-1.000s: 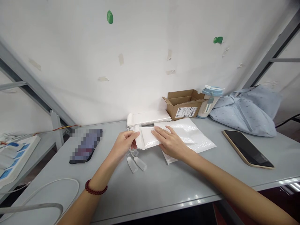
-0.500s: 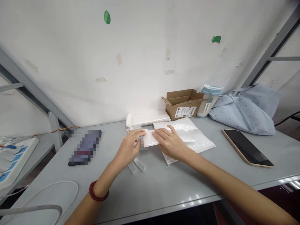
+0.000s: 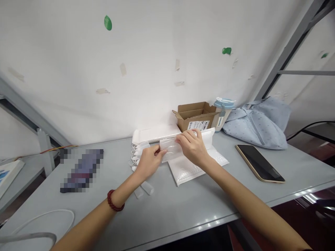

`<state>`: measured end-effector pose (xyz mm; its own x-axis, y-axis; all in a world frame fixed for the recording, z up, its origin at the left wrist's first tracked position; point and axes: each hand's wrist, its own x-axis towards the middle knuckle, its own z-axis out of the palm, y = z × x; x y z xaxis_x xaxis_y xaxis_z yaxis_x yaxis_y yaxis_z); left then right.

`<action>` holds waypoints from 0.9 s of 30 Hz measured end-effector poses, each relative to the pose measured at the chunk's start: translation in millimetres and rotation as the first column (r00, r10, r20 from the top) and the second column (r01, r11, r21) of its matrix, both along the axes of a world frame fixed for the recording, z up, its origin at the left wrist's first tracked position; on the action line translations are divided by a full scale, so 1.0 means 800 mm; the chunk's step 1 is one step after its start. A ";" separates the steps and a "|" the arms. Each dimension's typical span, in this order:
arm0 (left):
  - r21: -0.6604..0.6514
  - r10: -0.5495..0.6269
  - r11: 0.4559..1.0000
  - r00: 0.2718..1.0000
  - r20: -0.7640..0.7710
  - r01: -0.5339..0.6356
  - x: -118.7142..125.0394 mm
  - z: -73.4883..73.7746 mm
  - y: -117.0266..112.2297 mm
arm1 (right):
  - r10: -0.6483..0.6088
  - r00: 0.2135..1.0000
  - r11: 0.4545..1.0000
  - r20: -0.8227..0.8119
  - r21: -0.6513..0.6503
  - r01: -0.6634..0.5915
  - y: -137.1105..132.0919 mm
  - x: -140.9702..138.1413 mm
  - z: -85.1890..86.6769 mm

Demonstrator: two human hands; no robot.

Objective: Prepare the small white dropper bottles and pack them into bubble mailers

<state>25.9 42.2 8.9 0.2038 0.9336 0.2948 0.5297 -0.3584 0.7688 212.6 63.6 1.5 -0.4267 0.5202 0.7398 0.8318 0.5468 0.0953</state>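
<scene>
Both my hands hold a white bubble mailer lifted a little above the grey table. My left hand, with a dark red bead bracelet on the wrist, pinches its left end. My right hand grips its top edge, fingers curled over it. More white bubble mailers lie flat under my right hand. Two small translucent bottles lie on the table below my left wrist. Several more small white pieces sit left of the mailer.
An open cardboard box, a light-blue lidded cup and a pale blue cloth bag stand at the back right. A dark tablet lies right. A white flat pack lies behind. A blurred dark object and a white cable lie left.
The mailer lay on the table with my right hand flat on it; now both hands grip it and hold it raised. The camera has turned right.
</scene>
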 end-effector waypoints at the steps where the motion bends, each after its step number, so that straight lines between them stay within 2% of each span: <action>1: -0.073 -0.022 0.997 0.998 0.059 0.026 0.006 0.002 0.007 | -0.023 1.000 1.000 -0.019 0.003 0.023 0.003 0.004 0.002; 4: -0.286 -0.015 0.954 0.969 0.246 0.087 0.019 0.007 0.034 | -0.075 0.997 0.997 -0.030 -0.028 0.074 0.011 0.017 0.005; 9: -0.393 0.051 0.916 0.947 0.318 0.083 0.026 0.002 0.067 | -0.128 0.990 0.978 0.053 -0.158 0.135 0.020 0.035 0.005; 14: -0.471 0.046 0.874 0.944 0.326 0.120 0.027 -0.007 0.080 | -0.064 0.989 0.940 0.135 -0.323 0.106 0.022 0.038 0.000; 19: -0.483 0.047 0.872 0.969 0.241 0.078 0.023 -0.006 0.087 | -0.039 0.983 0.905 0.179 -0.411 0.111 0.024 0.039 0.000; 23: -0.462 0.002 0.886 0.996 0.088 0.039 0.016 -0.006 0.092 | -0.037 0.978 0.845 0.206 -0.515 0.141 0.029 0.042 -0.003; 27: -0.285 0.044 0.955 0.989 -0.140 -0.083 -0.001 -0.005 0.108 | 0.001 0.979 0.815 0.206 -0.567 0.118 0.031 0.045 -0.006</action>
